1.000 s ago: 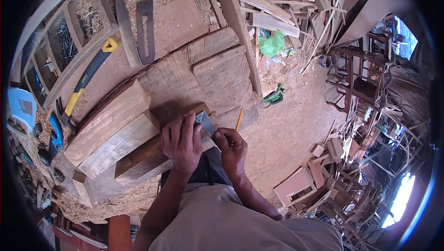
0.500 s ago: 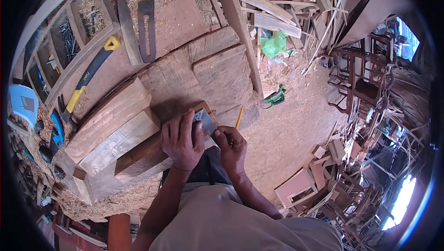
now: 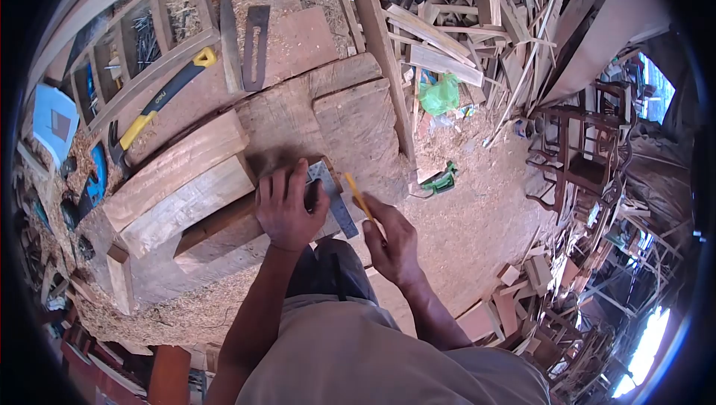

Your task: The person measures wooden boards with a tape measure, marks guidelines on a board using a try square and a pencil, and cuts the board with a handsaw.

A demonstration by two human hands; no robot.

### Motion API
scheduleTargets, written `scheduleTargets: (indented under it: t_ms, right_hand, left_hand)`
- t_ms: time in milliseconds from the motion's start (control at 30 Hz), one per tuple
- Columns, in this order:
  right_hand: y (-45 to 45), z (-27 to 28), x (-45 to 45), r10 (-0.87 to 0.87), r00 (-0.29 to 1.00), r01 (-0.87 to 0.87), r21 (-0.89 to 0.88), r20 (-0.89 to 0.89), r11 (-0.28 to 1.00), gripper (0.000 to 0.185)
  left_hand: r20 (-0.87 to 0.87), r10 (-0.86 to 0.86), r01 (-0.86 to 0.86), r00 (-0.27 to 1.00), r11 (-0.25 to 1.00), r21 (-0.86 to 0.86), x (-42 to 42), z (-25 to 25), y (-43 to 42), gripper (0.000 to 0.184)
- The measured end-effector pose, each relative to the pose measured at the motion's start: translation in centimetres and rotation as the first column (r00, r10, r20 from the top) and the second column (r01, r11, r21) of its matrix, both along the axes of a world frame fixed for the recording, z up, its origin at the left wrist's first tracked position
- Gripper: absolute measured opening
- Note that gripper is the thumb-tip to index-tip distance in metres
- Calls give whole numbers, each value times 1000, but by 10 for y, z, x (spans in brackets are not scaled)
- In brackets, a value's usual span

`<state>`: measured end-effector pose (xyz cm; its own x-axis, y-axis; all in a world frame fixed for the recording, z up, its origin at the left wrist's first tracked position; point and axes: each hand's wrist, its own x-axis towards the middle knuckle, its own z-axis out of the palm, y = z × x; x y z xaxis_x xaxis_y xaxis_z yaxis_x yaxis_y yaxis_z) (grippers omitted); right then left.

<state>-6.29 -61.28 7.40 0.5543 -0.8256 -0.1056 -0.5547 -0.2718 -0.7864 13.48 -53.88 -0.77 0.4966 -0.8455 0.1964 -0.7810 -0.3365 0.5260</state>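
My left hand (image 3: pixel 291 207) presses a metal try square (image 3: pixel 340 207) against the end of a brown length of wood (image 3: pixel 216 235), its fingers over the top and its thumb beside the square. The square's marked blade slants down to the right. A yellow pencil (image 3: pixel 355 192) is pinched in my right hand (image 3: pixel 391 241), just right of the square, its upper end near the end of the wood. To the left of my left hand, two thick pale wooden blocks (image 3: pixel 175 174) lie side by side on the wooden bench (image 3: pixel 280 125).
A hammer (image 3: pixel 168 95) with a yellow and black handle lies by a compartmented wooden tray (image 3: pixel 160 21). A slotted dark flat piece (image 3: pixel 256 47) rests behind. Green tool (image 3: pixel 440 179), green plastic bag (image 3: pixel 438 94) and scrap wood (image 3: pixel 447 51) lie on the right-hand floor; dark chairs (image 3: pixel 585 155) stand beyond.
My right hand has let go of the square's blade and picked up the pencil, which lay on the bench to the right. My left hand stays at the square.
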Motion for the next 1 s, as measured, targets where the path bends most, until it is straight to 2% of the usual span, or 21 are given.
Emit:
scheduleTargets:
  t_ms: [67,133,200,333,400,433,500,533,600,633,700,733,800,833,900,933,1000]
  right_hand:
    - [-5,-8,0,205,979,-204,-44,16,978,45]
    - [-6,-13,3,200,980,-198,-64,21,978,45]
    - [-6,-14,1,207,978,-206,28,-23,978,45]
    - [-14,-4,-19,295,955,-297,-67,-38,952,43]
    - [-14,14,-39,413,903,-425,-114,-116,898,44]
    - [-10,18,-52,406,907,-419,-125,-115,900,44]
    - [4,27,-82,446,876,-456,-9,-184,890,40]
    - [13,30,-99,435,881,-446,-23,-185,895,40]
    - [32,35,-132,152,986,-160,109,75,981,38]
    - [43,47,-148,-19,986,-31,298,165,954,37]
    - [61,81,-184,-272,912,88,501,307,861,44]
    - [71,91,-206,-371,816,61,573,443,818,50]
    - [94,124,-246,-456,750,86,612,480,786,53]
    - [107,139,-262,-450,768,142,563,456,814,60]
    - [133,176,-285,-477,710,215,486,517,847,70]
    - [146,189,-299,-465,655,215,443,595,871,72]
    - [169,212,-326,-348,586,208,279,732,937,63]
  left_hand:
    - [20,15,-15,1000,1000,-13,-1,2,0,50]
    - [48,31,-30,998,999,-27,-2,2,0,49]
    - [58,36,-35,998,999,-25,-4,1,0,48]
    - [93,48,-47,995,999,-13,-9,-1,3,47]
    - [113,59,-59,992,998,-7,-11,-3,3,46]
    - [134,59,-56,989,998,-21,-12,-5,4,45]
    - [146,60,-57,987,998,-26,-14,-9,5,45]
    - [151,72,-70,986,997,-19,-16,-9,6,45]
    - [154,70,-68,986,997,-20,-23,-10,10,45]
    - [174,77,-70,982,996,-49,-29,-10,16,45]
    - [209,58,-41,976,996,-83,-45,-13,28,45]
    - [201,69,-50,977,994,-99,-55,-17,36,44]
    - [203,37,-15,978,994,-109,-75,-25,51,44]
    - [220,47,-32,974,997,-74,-83,-27,58,43]
    - [259,28,-14,965,998,-53,-95,-35,68,43]
    - [249,23,-14,968,999,-37,-100,-41,75,42]
    - [264,-13,20,964,1000,-21,-103,-46,82,42]
